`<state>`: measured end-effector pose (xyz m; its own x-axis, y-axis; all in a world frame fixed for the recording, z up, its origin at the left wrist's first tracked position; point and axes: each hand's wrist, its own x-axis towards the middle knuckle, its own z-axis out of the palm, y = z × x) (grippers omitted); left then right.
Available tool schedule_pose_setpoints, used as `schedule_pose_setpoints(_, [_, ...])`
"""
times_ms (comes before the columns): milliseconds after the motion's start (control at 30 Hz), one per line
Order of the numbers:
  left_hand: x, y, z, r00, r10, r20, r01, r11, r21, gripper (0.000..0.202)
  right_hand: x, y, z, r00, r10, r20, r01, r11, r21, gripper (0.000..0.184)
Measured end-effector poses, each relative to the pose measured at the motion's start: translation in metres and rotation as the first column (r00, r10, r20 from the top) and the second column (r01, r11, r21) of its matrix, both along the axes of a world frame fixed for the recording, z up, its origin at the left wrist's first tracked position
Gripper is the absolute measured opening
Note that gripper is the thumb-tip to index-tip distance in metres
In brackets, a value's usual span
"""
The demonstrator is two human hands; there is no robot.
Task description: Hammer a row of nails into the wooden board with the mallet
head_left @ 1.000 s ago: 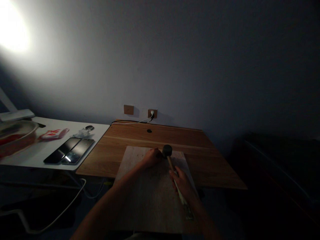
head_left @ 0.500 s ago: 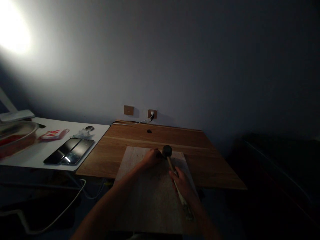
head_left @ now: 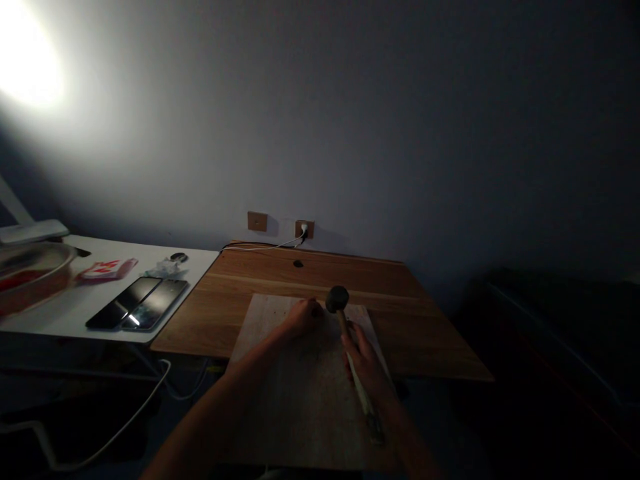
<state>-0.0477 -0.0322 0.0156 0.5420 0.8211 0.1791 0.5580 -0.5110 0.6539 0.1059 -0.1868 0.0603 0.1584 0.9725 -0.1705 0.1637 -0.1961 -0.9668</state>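
Observation:
My right hand (head_left: 364, 357) is wrapped round the wooden handle of a mallet (head_left: 338, 300) with a dark, blunt head. The mallet's head points away from me, just right of my left hand (head_left: 303, 316). My left hand rests low over the far part of a pale wooden board (head_left: 300, 400), its fingers curled together. Whatever those fingers pinch is too dark and small to make out. A few tiny dark specks show on the board left of that hand.
The board lies on a brown wooden table (head_left: 200, 320) against the wall. On a white table (head_left: 60, 327) at left are two phones (head_left: 150, 303), a red-and-white packet (head_left: 107, 269), crumpled clear plastic (head_left: 167, 268), a clear bowl (head_left: 37, 273) and a lamp base (head_left: 33, 231). Cables run to a wall socket (head_left: 304, 229).
The mallet's head has shifted slightly up and to the right, with my right hand moving along. My left hand stays almost in the same place.

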Motion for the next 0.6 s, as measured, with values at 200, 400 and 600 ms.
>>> schedule_pose_setpoints(200, [-0.010, -0.005, 0.006, 1.000, -0.010, -0.021, 0.011, 0.999, 0.043, 0.026, 0.007, 0.001, 0.003, 0.999, 0.004, 0.047, -0.006, 0.999, 0.043, 0.046])
schedule_pose_setpoints(400, [-0.038, -0.032, 0.029, 0.928, -0.223, -0.297, 0.252, 0.966, 0.063, 0.016, 0.010, -0.004, -0.011, 0.994, 0.047, 0.103, -0.041, 0.997, -0.059, 0.058])
schedule_pose_setpoints(600, [-0.036, -0.051, 0.045, 0.863, -0.233, -0.448, 0.272, 0.962, 0.023, 0.019, 0.011, -0.004, -0.019, 0.992, -0.014, 0.125, 0.019, 0.999, -0.038, 0.067])
